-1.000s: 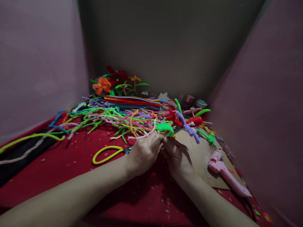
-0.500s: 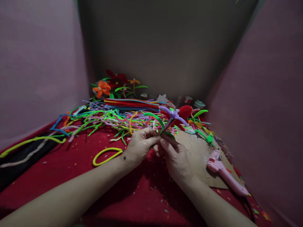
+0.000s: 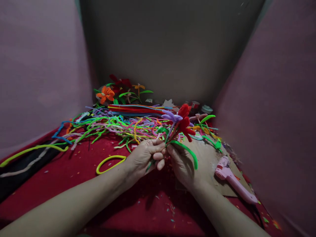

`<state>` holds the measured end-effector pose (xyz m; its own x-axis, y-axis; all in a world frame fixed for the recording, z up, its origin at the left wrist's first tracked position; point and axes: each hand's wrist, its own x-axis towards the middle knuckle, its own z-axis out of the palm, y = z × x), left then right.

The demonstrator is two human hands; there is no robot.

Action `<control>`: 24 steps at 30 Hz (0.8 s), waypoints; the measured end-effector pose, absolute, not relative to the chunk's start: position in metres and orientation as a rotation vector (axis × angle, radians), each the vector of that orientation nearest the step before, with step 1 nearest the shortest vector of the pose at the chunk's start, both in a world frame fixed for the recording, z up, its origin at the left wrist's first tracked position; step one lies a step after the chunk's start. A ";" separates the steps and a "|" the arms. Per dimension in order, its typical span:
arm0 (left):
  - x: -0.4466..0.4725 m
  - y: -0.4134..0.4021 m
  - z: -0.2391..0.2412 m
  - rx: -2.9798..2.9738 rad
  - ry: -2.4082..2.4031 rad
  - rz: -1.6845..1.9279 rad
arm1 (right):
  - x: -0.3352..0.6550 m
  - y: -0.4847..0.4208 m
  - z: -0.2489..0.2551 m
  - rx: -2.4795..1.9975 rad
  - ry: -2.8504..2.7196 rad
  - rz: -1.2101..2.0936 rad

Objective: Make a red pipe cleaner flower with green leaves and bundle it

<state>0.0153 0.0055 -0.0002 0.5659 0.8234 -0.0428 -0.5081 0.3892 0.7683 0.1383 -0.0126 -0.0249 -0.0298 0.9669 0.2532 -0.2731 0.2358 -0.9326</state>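
Both hands meet over the middle of the table. My left hand (image 3: 145,158) is closed around the stems of a pipe-cleaner flower bunch, and a bit of green stem shows below its fingers. My right hand (image 3: 184,168) pinches the same stems from the other side, thumb and fingers close to the left fingertips. Above them rise a purple flower (image 3: 172,116) and, just right of it, a fuzzy red flower (image 3: 185,122). One green leaf (image 3: 189,152) curves out over my right hand; a smaller leaf (image 3: 163,130) bends left.
Loose coloured pipe cleaners (image 3: 118,126) spread across the red cloth (image 3: 111,204). A pink glue gun (image 3: 234,181) lies right on a cardboard sheet (image 3: 204,154). A yellow loop (image 3: 111,163) sits beside my left wrist. Finished flowers (image 3: 106,94) stand at the back left.
The bunch has turned in my fingers: the red flower stands upright beside the purple one, and a green leaf swings out to the right. My left fingers have curled further round the stems.
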 end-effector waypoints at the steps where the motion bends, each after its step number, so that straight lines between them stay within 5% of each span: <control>1: 0.014 0.007 -0.001 0.768 0.441 0.839 | 0.140 -0.013 -0.022 -0.791 -1.175 1.212; 10: 0.004 0.025 -0.012 0.836 0.380 0.530 | 0.140 -0.015 -0.023 -0.817 -1.038 1.372; 18: 0.017 0.005 -0.015 1.758 0.960 1.053 | 0.142 -0.006 -0.040 -0.844 -0.981 1.198; 24: 0.013 0.006 -0.020 2.302 0.928 1.160 | 0.143 -0.015 -0.023 -0.904 -1.083 1.108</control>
<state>0.0128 0.0057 -0.0202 0.4353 0.7120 0.5510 0.3812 -0.7002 0.6037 0.1430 -0.0151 -0.0229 0.0893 0.9739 0.2085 -0.2311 0.2239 -0.9468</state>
